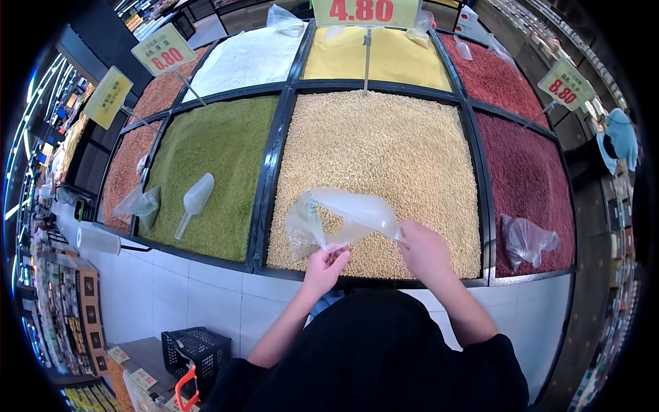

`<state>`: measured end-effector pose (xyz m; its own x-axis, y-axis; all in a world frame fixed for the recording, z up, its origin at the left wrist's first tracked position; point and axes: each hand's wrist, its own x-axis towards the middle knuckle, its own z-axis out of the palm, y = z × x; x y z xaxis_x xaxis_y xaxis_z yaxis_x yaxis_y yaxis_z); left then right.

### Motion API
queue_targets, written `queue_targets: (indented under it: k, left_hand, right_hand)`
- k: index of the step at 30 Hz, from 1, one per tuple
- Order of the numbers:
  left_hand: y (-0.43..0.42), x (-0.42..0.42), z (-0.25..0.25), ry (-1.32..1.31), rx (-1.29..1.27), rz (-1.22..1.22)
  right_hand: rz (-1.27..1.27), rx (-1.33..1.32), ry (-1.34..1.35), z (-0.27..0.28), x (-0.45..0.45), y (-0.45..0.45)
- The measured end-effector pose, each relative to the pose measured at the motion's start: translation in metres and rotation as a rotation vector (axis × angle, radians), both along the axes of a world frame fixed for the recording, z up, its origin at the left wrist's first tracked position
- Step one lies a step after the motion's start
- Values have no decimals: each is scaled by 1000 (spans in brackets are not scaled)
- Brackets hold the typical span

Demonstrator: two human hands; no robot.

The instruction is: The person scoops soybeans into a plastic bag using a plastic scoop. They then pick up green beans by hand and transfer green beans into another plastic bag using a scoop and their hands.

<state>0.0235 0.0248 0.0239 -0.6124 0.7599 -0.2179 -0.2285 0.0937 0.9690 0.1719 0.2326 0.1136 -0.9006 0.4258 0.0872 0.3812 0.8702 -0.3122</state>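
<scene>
My left hand (pixel 327 268) pinches the edge of a clear plastic bag (pixel 301 221) above a bin of pale yellow soybeans (pixel 384 147). The bag hangs open to the upper left of that hand. In my right hand (pixel 424 253) is the handle of a translucent white scoop (pixel 367 209). Its bowl points left, and its tip overlaps the bag's mouth; whether it lies inside the bag I cannot tell. What the scoop's bowl contains is hard to make out. Both hands are over the near edge of the soybean bin.
Left lies a bin of green beans (pixel 213 137) with another scoop (pixel 198 196) and a plastic bag (pixel 141 204). Right is a dark red bean bin (pixel 518 178) with a bag (pixel 527 240). A price sign (pixel 364 12) stands behind. A black basket (pixel 195 353) sits lower left.
</scene>
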Motion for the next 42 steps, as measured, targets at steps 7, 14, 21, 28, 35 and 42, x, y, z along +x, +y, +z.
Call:
queue_targets:
  k: [7,14,21,28,35,42]
  left_hand:
    - [-14,5,-8,-26,-56,-28]
    - [-32,8,-37,67,-114,111]
    - [-43,-8,-24,554,-477,382]
    - [4,-37,9,1096,-431,286]
    - [63,-77,10,1086,-296,323]
    - [42,-105,5,419,-266,442]
  right_hand:
    - [-522,-333,41,-47,58,10]
    - [-725,-132,191,-130,90,32]
    - [-746,-66,117,-158,90,25]
    - [-664,-77,104,-178,86,18]
    - [-509,-33,289,-142,76,12]
    - [-170,-440,272,-144,19,-20]
